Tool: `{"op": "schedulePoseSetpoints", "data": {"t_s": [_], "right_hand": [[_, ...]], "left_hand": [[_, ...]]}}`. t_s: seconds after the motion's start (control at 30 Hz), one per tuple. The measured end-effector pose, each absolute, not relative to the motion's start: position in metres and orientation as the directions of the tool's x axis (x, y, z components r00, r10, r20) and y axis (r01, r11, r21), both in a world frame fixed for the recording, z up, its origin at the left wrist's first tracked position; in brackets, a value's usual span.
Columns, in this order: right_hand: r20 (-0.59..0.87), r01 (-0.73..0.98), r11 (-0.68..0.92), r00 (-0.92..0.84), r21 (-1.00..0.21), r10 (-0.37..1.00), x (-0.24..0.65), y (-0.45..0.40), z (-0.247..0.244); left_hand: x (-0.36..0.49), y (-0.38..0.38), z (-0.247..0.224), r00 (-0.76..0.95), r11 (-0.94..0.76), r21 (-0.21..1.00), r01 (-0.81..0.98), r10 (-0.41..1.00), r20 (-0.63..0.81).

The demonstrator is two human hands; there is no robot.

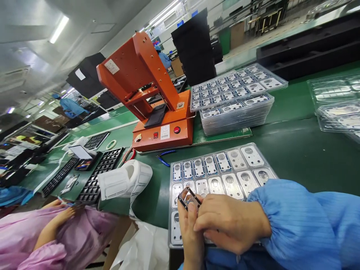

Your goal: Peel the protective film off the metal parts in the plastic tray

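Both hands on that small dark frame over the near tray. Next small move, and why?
Probably lower the small dark frame into an open pocket of the near tray. The left hand and right hand pinch it just above the tray's front rows, where pockets hold similar flat parts.

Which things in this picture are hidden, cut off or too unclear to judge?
All from the head view:
- Left hand: mostly covered by the right hand; wrist cut by the bottom edge.
- Small dark frame: details too small; fingers hide its lower part.
- Near tray: front rows hidden by both hands and the blue sleeve.
- Orange machine labels: unreadable.
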State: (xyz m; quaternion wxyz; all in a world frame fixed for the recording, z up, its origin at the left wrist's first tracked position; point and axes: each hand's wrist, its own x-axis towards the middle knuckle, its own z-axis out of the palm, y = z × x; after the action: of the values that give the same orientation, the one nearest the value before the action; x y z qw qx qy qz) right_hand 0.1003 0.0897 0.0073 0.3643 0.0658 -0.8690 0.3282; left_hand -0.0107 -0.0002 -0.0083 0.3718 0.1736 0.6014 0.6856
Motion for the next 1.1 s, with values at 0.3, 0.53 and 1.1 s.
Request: {"op": "schedulePoseSetpoints", "data": {"t_s": [0.3,0.53,1.1], "right_hand": [[0.671,-0.38,0.762,-0.735,-0.525,0.095,0.102,0.092,0.007],[0.643,-0.424,0.771,-0.765,-0.475,-0.025,0.102,0.09,0.012],[0.114,0.073,0.258,-0.759,-0.963,0.641,0.1,0.106,0.009]], "left_hand": [[-0.01,0.006,-0.002,-0.632,-0.016,0.956,-0.292,0.754,-0.181],[-0.016,0.001,-0.004,-0.662,0.038,0.976,-0.213,0.73,-0.172],[-0.01,0.007,0.001,-0.629,-0.093,0.878,-0.469,0.733,-0.258]]}}
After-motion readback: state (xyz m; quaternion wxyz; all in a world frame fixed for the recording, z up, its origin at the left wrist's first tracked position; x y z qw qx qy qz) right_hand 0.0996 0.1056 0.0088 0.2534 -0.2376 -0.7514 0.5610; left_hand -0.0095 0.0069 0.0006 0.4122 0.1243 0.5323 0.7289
